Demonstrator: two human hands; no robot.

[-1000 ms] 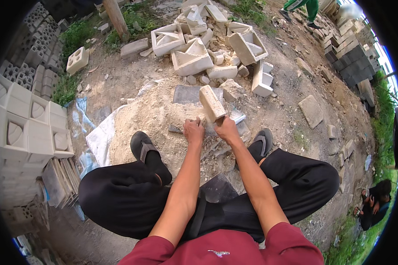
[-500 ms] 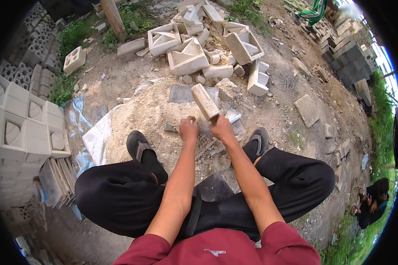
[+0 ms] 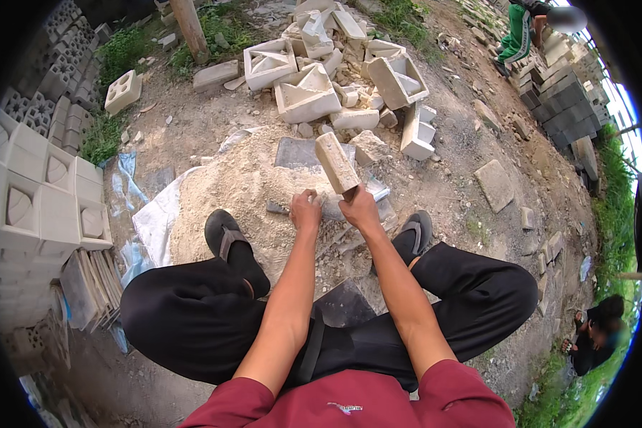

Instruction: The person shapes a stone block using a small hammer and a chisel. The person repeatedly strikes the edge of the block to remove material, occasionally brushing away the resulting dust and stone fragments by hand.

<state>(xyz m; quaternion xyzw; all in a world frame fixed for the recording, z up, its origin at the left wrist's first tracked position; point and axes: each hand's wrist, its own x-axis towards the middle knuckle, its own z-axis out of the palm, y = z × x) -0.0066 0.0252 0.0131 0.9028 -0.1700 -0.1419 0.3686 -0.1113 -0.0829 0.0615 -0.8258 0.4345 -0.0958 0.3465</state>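
My right hand is closed around the short handle of a mallet. Its block-shaped, dust-covered pale head is raised and tilted above the work spot. Beside it on the left, my left hand has its fingers curled together, low over pale crumbled material. A short dark stub shows at the left of that hand; I cannot make out whether it is gripped. Beyond the hands lies a dark flat slab, partly covered in dust. A heap of pale powder spreads to the left.
Broken pale blocks are piled ahead. Moulded blocks are stacked at left, above leaning thin boards. A white sheet lies under the heap. Grey blocks stand far right; one person is near them, another sits lower right.
The mallet has shifted slightly right and is still raised. The dark stub shows more plainly beside my left hand. The far person has come further into view; the person at lower right has changed posture.
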